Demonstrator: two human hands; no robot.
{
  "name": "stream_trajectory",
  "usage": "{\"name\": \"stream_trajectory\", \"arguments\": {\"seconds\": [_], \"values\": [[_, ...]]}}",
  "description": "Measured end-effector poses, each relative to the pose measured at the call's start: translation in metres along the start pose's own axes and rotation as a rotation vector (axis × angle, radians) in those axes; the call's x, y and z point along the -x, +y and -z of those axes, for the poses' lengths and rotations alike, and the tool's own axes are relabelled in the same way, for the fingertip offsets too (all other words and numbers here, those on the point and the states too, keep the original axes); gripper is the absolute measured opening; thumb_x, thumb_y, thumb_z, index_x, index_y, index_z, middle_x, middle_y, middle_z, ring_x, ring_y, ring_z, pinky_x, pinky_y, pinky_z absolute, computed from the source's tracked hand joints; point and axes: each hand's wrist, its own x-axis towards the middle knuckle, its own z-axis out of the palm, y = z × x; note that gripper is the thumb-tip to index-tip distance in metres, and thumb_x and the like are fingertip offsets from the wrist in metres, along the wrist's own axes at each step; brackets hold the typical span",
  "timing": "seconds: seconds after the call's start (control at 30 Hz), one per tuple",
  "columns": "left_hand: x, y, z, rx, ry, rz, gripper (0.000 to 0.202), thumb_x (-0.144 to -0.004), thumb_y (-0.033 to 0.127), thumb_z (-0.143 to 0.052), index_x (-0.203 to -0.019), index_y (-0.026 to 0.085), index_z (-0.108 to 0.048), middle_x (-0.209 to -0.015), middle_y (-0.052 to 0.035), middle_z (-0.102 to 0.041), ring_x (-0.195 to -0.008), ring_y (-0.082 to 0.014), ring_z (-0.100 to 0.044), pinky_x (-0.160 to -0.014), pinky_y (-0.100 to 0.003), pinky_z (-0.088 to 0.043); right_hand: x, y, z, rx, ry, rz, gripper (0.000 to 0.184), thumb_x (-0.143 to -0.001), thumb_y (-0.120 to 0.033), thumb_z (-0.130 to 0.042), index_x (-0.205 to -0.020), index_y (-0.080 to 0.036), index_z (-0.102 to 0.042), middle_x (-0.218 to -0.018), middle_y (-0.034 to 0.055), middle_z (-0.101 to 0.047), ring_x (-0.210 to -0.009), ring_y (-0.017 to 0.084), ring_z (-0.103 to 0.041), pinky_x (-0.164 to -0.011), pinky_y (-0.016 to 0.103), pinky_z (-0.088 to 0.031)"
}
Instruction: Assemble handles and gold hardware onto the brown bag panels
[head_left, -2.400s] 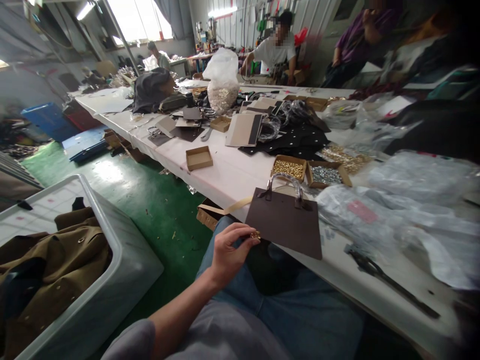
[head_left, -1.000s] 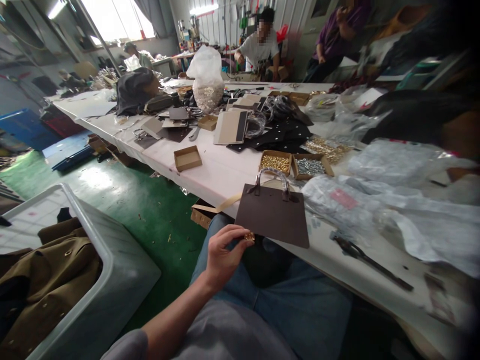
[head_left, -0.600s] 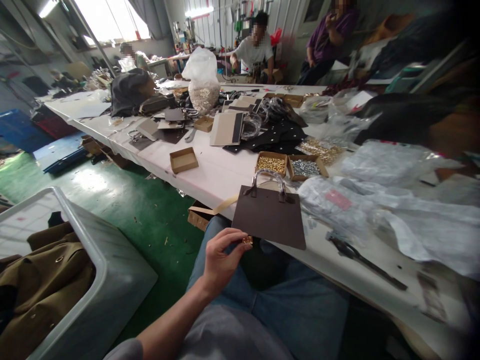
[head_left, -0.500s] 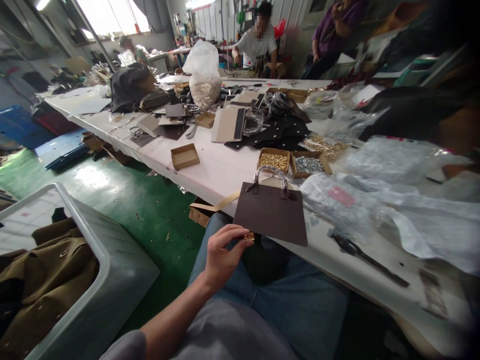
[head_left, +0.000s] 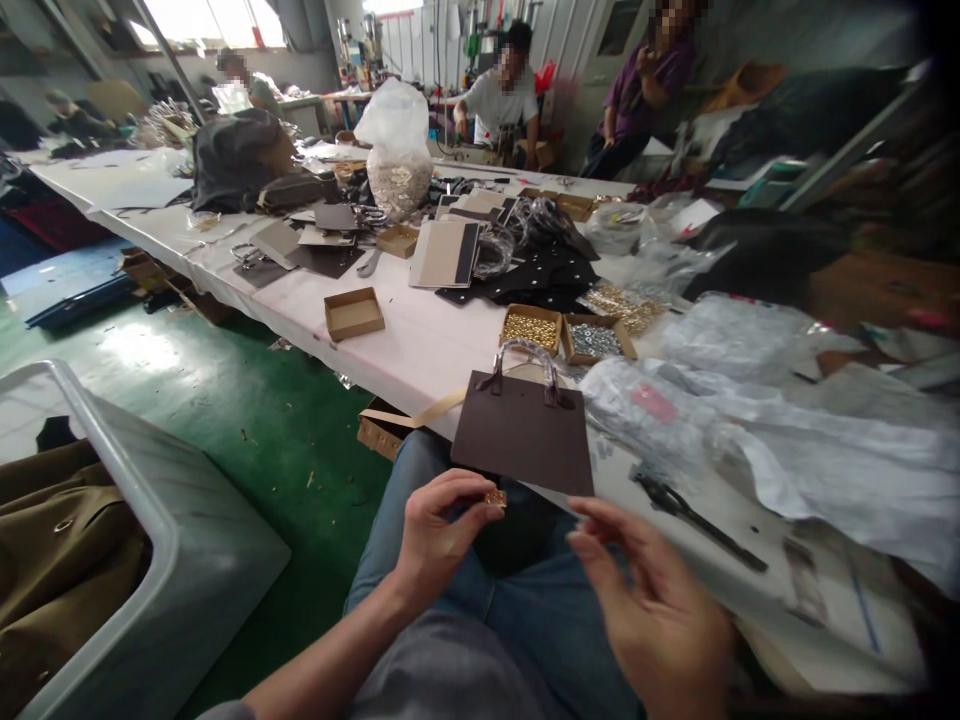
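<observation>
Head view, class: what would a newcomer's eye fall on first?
The left hand pinches a gold fitting over the lap, the open right hand beside it. Beyond, a brown bag lies at the table edge. At left, a grey bin holds a brown coat.

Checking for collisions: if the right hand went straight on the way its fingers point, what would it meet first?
Probably the small gold fitting pinched by the left hand; the right hand, fingers open, aims there, depth unclear.
</observation>
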Motion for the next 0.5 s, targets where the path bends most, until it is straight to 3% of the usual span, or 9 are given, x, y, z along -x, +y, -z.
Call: {"name": "stream_trajectory", "arguments": {"seconds": [0.13, 0.27, 0.5], "values": [[0.008, 0.004, -0.016, 0.192, -0.087, 0.177, 0.019, -0.092, 0.031, -0.098, -0.107, 0.021, -0.093, -0.104, -0.0098, -0.085, -0.092, -0.0215, -0.079, -0.081, -0.03, -0.066, 0.01, 0.023, -0.031, -0.255, -0.185, -0.101, 0.035, -0.099, -0.043, -0.088, -0.132, -0.033, -0.085, -0.135, 0.0098, -0.079, -0.104, 0.028, -0.081, -0.09, 0.04, -0.073], [0.01, 0.01, -0.026, 0.3, -0.157, 0.304, 0.02, -0.095, 0.033, -0.095, -0.109, 0.02, -0.094, -0.106, -0.0103, -0.085, -0.097, -0.0219, -0.078, -0.089, -0.031, -0.064, 0.021, 0.037, -0.044, -0.448, -0.116, -0.187, 0.028, -0.094, -0.035, -0.094, -0.121, -0.029, -0.088, -0.131, 0.0092, -0.078, -0.106, 0.026, -0.079, -0.087, 0.034, -0.071], [0.011, 0.013, -0.027, 0.39, -0.247, 0.416, 0.03, -0.091, 0.036, -0.099, -0.116, 0.021, -0.094, -0.112, -0.011, -0.085, -0.094, -0.0227, -0.08, -0.087, -0.032, -0.065, 0.027, 0.055, -0.042, -0.547, -0.035, -0.265, 0.018, -0.096, -0.031, -0.091, -0.114, -0.03, -0.089, -0.132, 0.0077, -0.076, -0.11, 0.026, -0.077, -0.089, 0.034, -0.069]]}}
